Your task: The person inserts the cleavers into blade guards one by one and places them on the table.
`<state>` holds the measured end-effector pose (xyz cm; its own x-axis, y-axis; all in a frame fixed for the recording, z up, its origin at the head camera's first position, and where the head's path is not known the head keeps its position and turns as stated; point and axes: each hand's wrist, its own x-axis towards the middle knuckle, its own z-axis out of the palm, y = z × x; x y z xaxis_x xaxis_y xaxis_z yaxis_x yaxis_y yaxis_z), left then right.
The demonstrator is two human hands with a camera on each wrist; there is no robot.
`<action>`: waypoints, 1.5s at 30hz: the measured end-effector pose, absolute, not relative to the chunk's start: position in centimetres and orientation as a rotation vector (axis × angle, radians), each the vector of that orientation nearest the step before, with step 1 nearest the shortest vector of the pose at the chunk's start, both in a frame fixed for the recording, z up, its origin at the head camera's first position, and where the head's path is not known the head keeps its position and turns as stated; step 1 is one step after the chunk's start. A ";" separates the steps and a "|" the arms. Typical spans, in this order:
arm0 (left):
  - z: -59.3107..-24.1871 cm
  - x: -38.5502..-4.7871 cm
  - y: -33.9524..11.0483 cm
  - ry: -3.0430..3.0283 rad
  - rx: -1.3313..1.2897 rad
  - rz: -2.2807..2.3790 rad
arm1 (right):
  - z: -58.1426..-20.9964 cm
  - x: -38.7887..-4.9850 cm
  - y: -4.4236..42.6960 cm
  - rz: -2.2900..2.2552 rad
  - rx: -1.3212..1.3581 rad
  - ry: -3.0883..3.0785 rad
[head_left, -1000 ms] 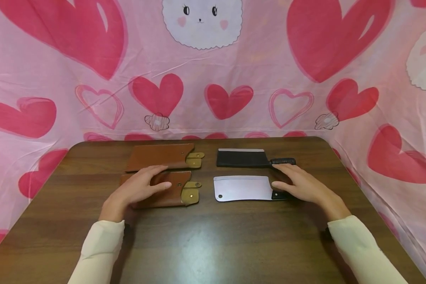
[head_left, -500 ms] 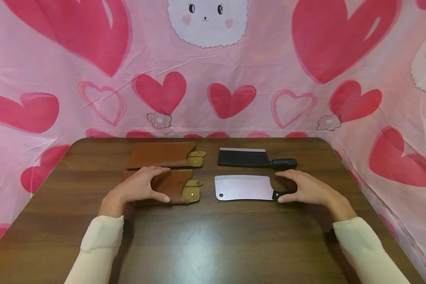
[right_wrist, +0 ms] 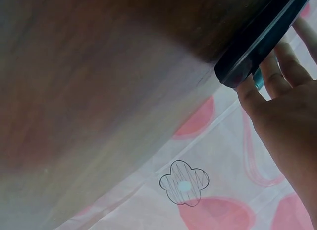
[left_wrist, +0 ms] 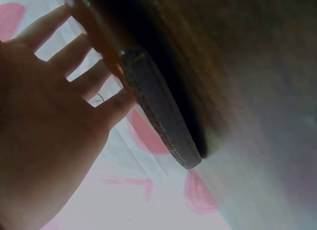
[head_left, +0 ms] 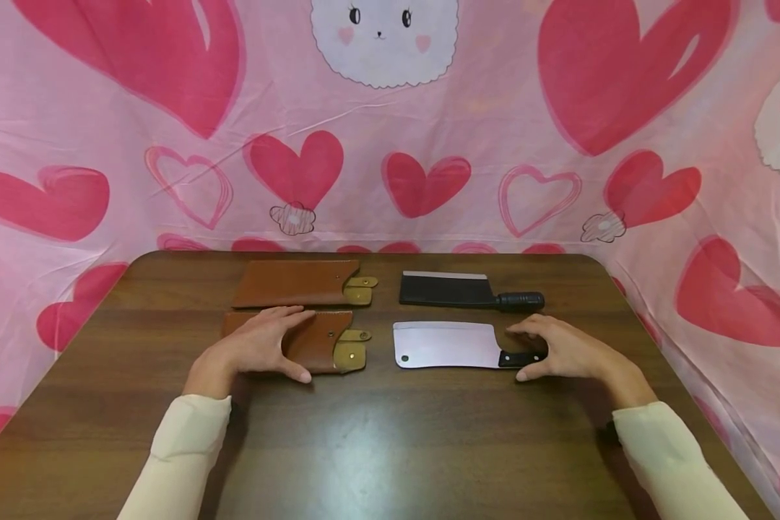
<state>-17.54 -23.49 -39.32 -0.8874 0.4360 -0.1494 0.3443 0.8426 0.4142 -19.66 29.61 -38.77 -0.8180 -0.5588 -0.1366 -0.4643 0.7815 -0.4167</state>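
Two brown leather sheaths with tan snap straps lie flat at the left, a far one (head_left: 292,283) and a near one (head_left: 318,339). My left hand (head_left: 253,347) arches over the near sheath, thumb spread toward its front edge. The left wrist view has that sheath's end edge (left_wrist: 163,108) beside the fingers. At the right lies a silver cleaver (head_left: 448,344) with a black riveted handle. Around its handle end (right_wrist: 242,66), my right hand (head_left: 565,352) stands with thumb and fingers spread, not closed on it. Behind is a cleaver with a black blade (head_left: 447,289) and black ribbed handle.
Everything lies on a dark wooden table (head_left: 364,440) with rounded far corners. A pink cloth (head_left: 422,108) printed with hearts hangs behind it and along both sides.
My right hand has drawn back from the black cleaver's handle to the silver cleaver's handle, its thumb lower. My left thumb has spread toward the near sheath's front edge.
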 end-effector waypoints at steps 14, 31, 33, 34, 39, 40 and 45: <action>-39.2 -17.4 -23.1 2.760 0.616 0.483 | -38.7 -19.9 29.9 -0.606 -0.801 2.686; -39.3 -17.4 -22.7 2.798 0.602 0.449 | -39.0 -20.3 30.5 -0.739 -0.860 2.603; -39.3 -17.4 -22.7 2.796 0.596 0.456 | -38.9 -20.3 30.5 -0.753 -0.865 2.609; -39.3 -17.4 -22.7 2.797 0.601 0.458 | -38.9 -20.3 30.5 -0.765 -0.872 2.616; -39.1 -17.5 -22.6 2.802 0.637 0.481 | -39.0 -20.2 30.6 -0.820 -0.932 2.685; -39.1 -17.5 -22.6 2.806 0.644 0.483 | -39.0 -20.2 30.6 -0.829 -0.942 2.696; -39.1 -17.5 -22.5 2.830 0.650 0.492 | -39.0 -20.1 30.6 -0.889 -0.938 2.717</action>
<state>-17.54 -22.53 -39.12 -0.8843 0.4526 -0.1150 0.3872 0.8483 0.3612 -20.14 30.62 -39.04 -0.7974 -0.6000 0.0638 -0.5217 0.6325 -0.5725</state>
